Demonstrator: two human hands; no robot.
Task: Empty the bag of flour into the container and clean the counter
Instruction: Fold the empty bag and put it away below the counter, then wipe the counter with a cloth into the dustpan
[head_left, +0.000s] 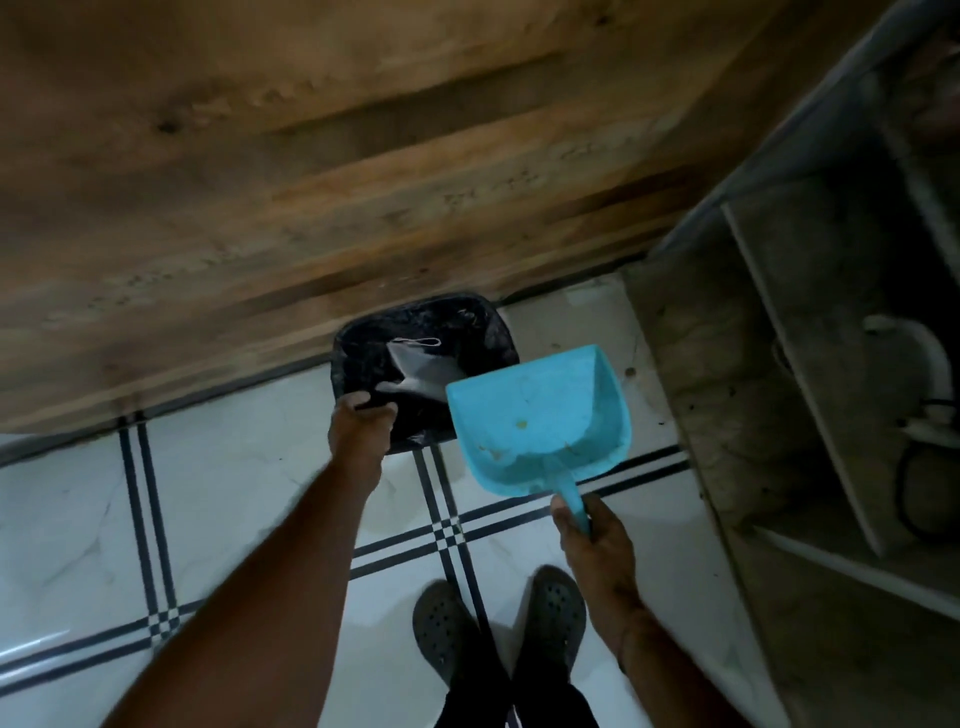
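head view: left hand (361, 423) gripping near rim of black bin (423, 364) at frame centre, crumpled bag (418, 366) lying inside. right hand (592, 530) closed round handle of blue dustpan (540, 415), hovering beside bin, centre-right.

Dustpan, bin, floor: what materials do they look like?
Dustpan: moulded plastic, light blue, matte, with one-piece scoop and handle and a few specks inside; right hand grips the handle. Bin: probably black plastic, lined with a glossy crinkled bag; left hand holds its rim. Floor: glazed white tile, shiny, dark stripe borders.
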